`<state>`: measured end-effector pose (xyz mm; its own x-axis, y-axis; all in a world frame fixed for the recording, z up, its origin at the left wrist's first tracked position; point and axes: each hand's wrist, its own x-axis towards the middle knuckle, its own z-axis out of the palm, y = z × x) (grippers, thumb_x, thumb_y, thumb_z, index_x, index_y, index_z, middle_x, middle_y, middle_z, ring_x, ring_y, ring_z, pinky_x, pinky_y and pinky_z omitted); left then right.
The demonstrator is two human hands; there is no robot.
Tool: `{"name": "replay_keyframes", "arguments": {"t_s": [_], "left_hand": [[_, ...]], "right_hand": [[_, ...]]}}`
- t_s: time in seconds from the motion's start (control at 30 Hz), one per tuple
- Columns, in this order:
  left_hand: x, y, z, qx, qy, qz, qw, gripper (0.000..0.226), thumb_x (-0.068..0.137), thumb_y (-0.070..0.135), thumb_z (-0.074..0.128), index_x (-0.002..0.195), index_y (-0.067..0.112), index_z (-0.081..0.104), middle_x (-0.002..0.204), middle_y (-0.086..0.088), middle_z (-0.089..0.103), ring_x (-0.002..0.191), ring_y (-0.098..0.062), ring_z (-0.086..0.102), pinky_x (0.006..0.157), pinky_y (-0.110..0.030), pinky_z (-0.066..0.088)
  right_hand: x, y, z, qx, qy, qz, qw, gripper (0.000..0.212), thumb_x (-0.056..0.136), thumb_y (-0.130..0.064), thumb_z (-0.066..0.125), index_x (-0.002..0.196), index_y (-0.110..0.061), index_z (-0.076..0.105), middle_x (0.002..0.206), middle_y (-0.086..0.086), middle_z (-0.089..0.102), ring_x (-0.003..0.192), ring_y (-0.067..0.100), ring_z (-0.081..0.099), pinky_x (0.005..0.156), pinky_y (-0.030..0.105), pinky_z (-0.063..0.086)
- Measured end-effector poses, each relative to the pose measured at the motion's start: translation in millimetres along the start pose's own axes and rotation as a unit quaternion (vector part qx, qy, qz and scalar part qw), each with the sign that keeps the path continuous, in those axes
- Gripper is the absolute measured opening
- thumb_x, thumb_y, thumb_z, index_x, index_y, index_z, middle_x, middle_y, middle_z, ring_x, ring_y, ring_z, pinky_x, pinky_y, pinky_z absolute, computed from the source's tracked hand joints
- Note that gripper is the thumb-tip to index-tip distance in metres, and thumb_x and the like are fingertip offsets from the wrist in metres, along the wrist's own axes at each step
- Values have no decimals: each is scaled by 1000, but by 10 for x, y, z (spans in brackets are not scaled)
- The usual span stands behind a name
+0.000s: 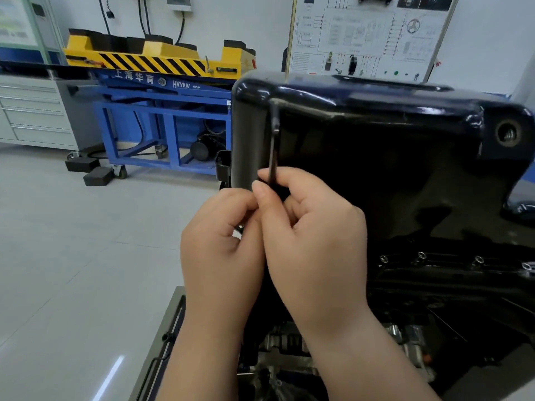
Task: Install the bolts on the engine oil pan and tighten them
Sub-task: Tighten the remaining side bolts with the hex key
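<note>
The black engine oil pan [390,157] fills the right half of the head view, its glossy bottom facing me. A dark L-shaped hex key [273,140] stands upright against the pan's left side, and my right hand [312,238] pinches its lower end between thumb and fingers. My left hand [223,244] presses against the right one with its fingers curled at the same spot; what it holds is hidden. Several silver bolts [421,256] sit in the pan flange at the lower right. A threaded drain hole [508,133] shows at the pan's upper right corner.
A blue lift stand with a yellow, black-striped top [162,82] stands behind on the left. Grey drawer cabinets [31,111] line the far left wall. A white wiring display board [367,36] hangs behind the pan. Two black blocks [98,176] lie on the grey floor.
</note>
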<state>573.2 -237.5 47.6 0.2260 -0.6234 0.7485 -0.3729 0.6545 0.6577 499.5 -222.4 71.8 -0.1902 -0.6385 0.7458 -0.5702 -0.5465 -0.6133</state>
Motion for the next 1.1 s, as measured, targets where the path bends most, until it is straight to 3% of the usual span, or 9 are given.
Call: {"name": "replay_keyframes", "arguments": {"t_s": [0.1,0.23,0.4,0.57,0.63,0.83,0.97,1.1], "left_hand": [[-2,5,-20,13,-13,14,1000,24,82,4,58,67,22,61,62,10,55,63,-1,49,56,-8,33],[-31,50,-6,-21,4,-22,1000,27,84,10,62,76,36,63,74,19,64,68,2,59,59,-4,38],[-40,38,21,-23,20,-46,998,19,82,14,62,70,29,62,69,20,64,67,3,59,57,-3,38],[-15,14,4,22,-9,-9,1000,24,86,11,58,67,26,61,67,12,59,64,-3,54,56,-6,35],[-9,16,-11,25,-14,6,1000,21,85,11,58,71,26,63,67,12,59,65,-4,54,56,-8,36],[-39,38,11,-25,11,-38,999,20,79,13,64,74,33,62,71,21,64,68,5,59,58,-2,38],[-44,4,19,-1,25,-35,999,19,82,17,59,66,27,59,65,14,60,63,0,55,56,-4,36],[-29,-19,-1,24,-3,-15,1000,21,84,14,58,65,23,59,64,10,57,61,-4,52,54,-7,34]], "right_hand": [[-10,-20,-16,7,-27,10,1000,32,87,-33,50,107,-19,70,64,-3,66,61,18,62,65,40,54],[-8,-1,-29,2,-2,-1,1000,15,86,-30,60,83,-21,71,49,-16,44,50,4,46,55,34,51],[-7,16,-1,6,14,14,1000,20,81,-36,66,70,-21,59,43,-14,40,45,6,41,49,34,48],[2,15,-20,20,-14,-2,1000,17,85,-34,57,94,-25,70,44,-19,40,46,2,45,51,20,42],[-3,30,-34,30,-13,-13,999,13,87,-24,58,89,-22,71,45,-20,40,46,1,47,52,13,39],[-5,32,-13,17,5,9,1000,15,80,-32,65,70,-21,63,45,-9,46,45,10,46,46,28,45],[-3,17,-12,28,2,8,1000,19,80,-34,68,69,-22,59,45,-10,45,43,9,45,45,26,42],[-30,10,-31,44,-21,-20,999,10,87,-26,59,89,-25,68,45,-17,45,46,2,51,47,11,39]]}}
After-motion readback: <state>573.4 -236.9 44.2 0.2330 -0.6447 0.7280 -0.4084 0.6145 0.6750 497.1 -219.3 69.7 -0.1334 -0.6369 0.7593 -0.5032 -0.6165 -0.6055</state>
